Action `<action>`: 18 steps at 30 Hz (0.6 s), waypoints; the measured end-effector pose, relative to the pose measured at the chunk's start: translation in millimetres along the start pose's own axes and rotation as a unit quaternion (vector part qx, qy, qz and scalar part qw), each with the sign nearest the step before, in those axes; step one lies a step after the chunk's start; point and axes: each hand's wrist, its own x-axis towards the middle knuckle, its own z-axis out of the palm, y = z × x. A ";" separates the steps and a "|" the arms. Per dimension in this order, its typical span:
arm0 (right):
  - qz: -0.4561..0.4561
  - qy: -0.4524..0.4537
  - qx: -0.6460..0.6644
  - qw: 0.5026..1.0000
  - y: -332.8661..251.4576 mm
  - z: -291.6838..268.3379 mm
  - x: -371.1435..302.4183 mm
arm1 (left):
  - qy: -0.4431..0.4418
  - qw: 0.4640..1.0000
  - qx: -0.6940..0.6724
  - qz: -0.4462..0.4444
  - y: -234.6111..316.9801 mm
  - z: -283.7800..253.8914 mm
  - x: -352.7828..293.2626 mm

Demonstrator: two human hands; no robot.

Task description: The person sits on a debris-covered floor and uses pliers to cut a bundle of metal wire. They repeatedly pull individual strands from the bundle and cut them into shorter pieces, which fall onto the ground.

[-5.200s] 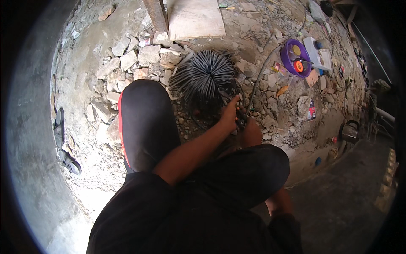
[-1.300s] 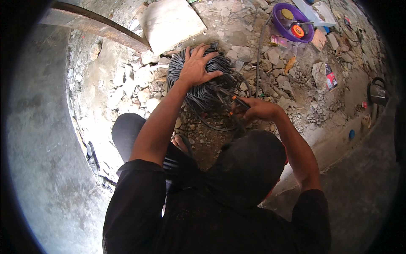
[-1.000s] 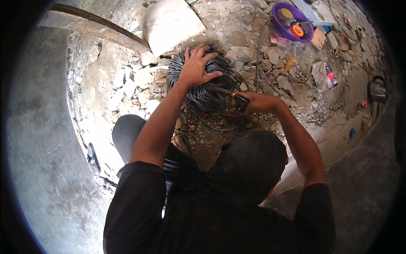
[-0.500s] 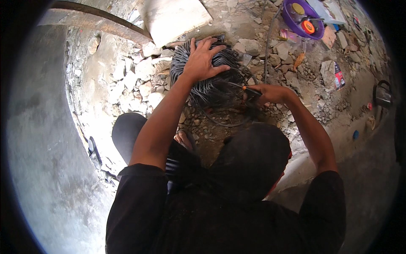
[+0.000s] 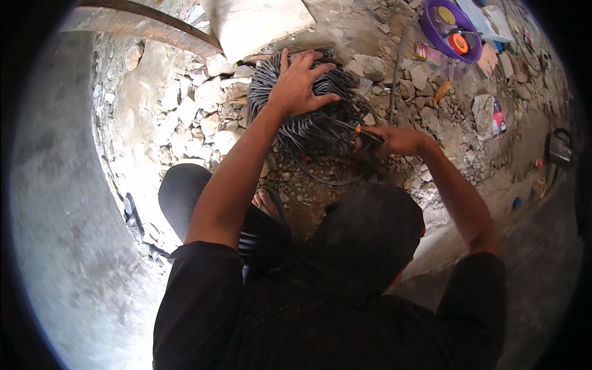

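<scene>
The left hand [image 5: 300,83] lies flat on top of a round bundle of dark wire [image 5: 308,117], fingers spread wide and pressed down on its upper part, not curled round anything. The bundle sits on the rubble floor [image 5: 185,123] straight ahead of the person, between a pale flat slab [image 5: 256,21] at its far side and the person's knees at its near side. Most of the coil shows below and to the right of the left palm, so the wire is under that hand rather than inside a closed grip.

The right hand [image 5: 398,139] is at the right edge of the bundle, closed in a narrow grip round a small tool with an orange handle [image 5: 364,131]. The tool's tip points left into the wire loops and seems to touch them, though its working end is too dark to make out. A loose loop of wire trails from the bundle toward the person, just below this hand.

Further right, well apart from both hands, a purple bowl [image 5: 441,38] with small items in it stands on the floor, and a small red packet [image 5: 498,118] lies among the stones. A rusty steel bar [image 5: 142,24] crosses the upper left.
</scene>
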 end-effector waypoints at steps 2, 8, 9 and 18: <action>-0.033 0.024 0.002 0.999 11.7 2.9 2.4 | 0.006 1.000 -0.014 0.008 2.0 0.9 3.2; -0.097 0.074 -0.194 0.973 -10.7 2.4 1.3 | 0.004 1.000 0.000 0.004 -0.2 0.4 -1.1; -0.092 0.067 -0.209 0.971 -14.8 1.7 -1.6 | 0.003 1.000 -0.001 0.004 0.5 0.5 -0.3; 0.025 0.108 0.264 0.958 6.6 73.0 7.9 | 0.006 1.000 -0.006 0.006 4.6 1.8 5.0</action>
